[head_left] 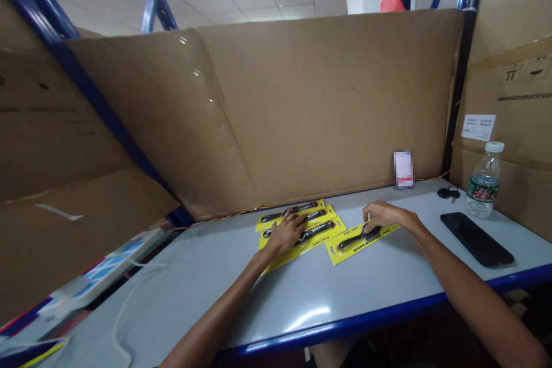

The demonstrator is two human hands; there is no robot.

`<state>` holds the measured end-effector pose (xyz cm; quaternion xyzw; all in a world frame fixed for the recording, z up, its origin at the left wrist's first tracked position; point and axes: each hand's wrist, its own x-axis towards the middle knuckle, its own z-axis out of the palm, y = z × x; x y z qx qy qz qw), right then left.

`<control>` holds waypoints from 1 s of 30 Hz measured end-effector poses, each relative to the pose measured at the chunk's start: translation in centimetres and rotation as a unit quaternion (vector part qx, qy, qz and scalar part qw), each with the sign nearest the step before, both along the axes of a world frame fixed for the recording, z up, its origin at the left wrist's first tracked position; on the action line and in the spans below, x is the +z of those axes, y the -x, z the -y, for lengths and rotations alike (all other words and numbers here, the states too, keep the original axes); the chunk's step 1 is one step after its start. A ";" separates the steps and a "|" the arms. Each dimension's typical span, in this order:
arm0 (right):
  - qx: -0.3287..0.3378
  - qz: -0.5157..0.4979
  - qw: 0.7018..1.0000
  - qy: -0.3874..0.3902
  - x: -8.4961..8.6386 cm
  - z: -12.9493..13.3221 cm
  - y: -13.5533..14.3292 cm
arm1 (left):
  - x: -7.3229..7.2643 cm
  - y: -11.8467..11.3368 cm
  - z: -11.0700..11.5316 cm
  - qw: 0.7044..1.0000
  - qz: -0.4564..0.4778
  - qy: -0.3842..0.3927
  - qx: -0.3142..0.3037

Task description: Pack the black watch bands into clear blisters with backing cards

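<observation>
Several yellow cards with black-handled tools packed on them (321,233) lie overlapping at the middle of the grey table. My left hand (286,234) rests on this group, its fingers spread over the packages. Just to the right, a separate yellow package (354,248) with a black-handled tool lies at a slant. My right hand (379,215) is on its far right part, thumb and fingers bent together at the tool and card. The hand covers part of that package.
On the right of the table (207,276) are a black phone (476,238), a water bottle (483,184) and keys (448,192). A small upright screen or card (403,170) leans on the cardboard wall (328,103). A white cable (117,322) lies at left.
</observation>
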<state>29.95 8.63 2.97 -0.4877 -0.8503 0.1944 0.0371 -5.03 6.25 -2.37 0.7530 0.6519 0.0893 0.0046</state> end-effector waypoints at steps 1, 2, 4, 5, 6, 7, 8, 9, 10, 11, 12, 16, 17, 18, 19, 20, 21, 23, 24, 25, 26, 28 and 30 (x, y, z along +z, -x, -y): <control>-0.008 0.007 1.000 0.002 0.1 0.0 -0.2 | 0.0 0.1 0.5 1.000 -0.006 -0.001 0.010; -0.018 0.014 1.000 0.003 0.2 0.0 -0.4 | 0.0 0.2 1.0 1.000 -0.012 -0.004 0.018; -0.033 0.024 0.999 0.002 0.4 0.0 -0.7 | 0.0 0.2 1.9 0.999 -0.022 -0.013 0.028; -0.038 0.027 0.999 0.001 0.4 0.0 -0.8 | 0.0 0.2 2.3 0.999 -0.025 -0.019 0.033; -0.041 0.028 0.999 0.000 0.5 0.0 -0.9 | -0.1 0.3 2.6 0.999 -0.027 -0.026 0.038; -0.041 0.028 0.999 0.000 0.5 0.0 -1.0 | -0.2 0.5 2.8 0.998 -0.029 -0.032 0.041; -0.040 0.024 0.999 0.002 0.4 0.0 -1.0 | -0.3 0.7 3.0 0.998 -0.031 -0.038 0.042; -0.039 0.019 0.999 0.004 0.4 0.0 -1.1 | -0.5 1.1 3.0 0.998 -0.034 -0.041 0.042; -0.038 0.012 0.999 0.007 0.3 -0.1 -1.1 | -0.7 1.7 3.1 0.998 -0.037 -0.043 0.042; -0.036 0.006 0.999 0.008 0.3 -0.1 -1.1 | -0.9 2.4 3.2 0.997 -0.040 -0.044 0.041; -0.034 0.001 0.999 0.008 0.2 -0.2 -1.1 | -1.2 3.3 3.2 0.997 -0.042 -0.042 0.042; -0.027 -0.003 1.000 0.001 0.1 -0.2 -1.0 | -2.0 8.3 3.9 0.997 -0.050 -0.035 0.056; -0.028 -0.003 1.000 0.001 0.1 -0.2 -1.0 | -2.1 9.8 4.2 0.997 -0.053 -0.033 0.052; -0.030 -0.004 1.000 0.003 0.1 -0.2 -1.0 | -2.1 11.1 4.6 0.997 -0.054 -0.030 0.047; -0.030 -0.003 1.000 0.004 0.1 -0.2 -0.9 | -2.1 12.4 4.9 0.997 -0.056 -0.027 0.035; -0.028 -0.001 1.000 0.004 0.2 -0.2 -0.9 | -2.1 13.6 5.2 0.998 -0.060 -0.026 0.026; -0.025 0.002 1.000 0.002 0.2 -0.2 -0.9 | -2.1 14.6 5.4 0.997 -0.065 -0.030 0.028; -0.018 0.004 1.000 -0.008 0.2 -0.2 -0.9 | -2.1 16.1 5.6 0.995 -0.079 -0.036 0.040; -0.016 0.003 1.000 -0.015 0.1 -0.2 -0.8 | -2.1 16.7 5.5 0.994 -0.086 -0.039 0.051; -0.016 0.000 1.000 -0.026 0.0 -0.2 -0.7 | -2.1 17.1 5.4 0.993 -0.093 -0.042 0.063; -0.020 -0.002 0.999 -0.039 -0.2 -0.2 -0.5 | -2.1 17.4 5.2 0.991 -0.100 -0.044 0.075; -0.034 -0.003 0.997 -0.072 -0.7 -0.2 -0.1 | -1.9 17.7 4.8 0.987 -0.115 -0.046 0.098; -0.049 -0.003 0.993 -0.105 -1.4 0.0 0.6 | -1.5 17.7 4.4 0.983 -0.132 -0.056 0.117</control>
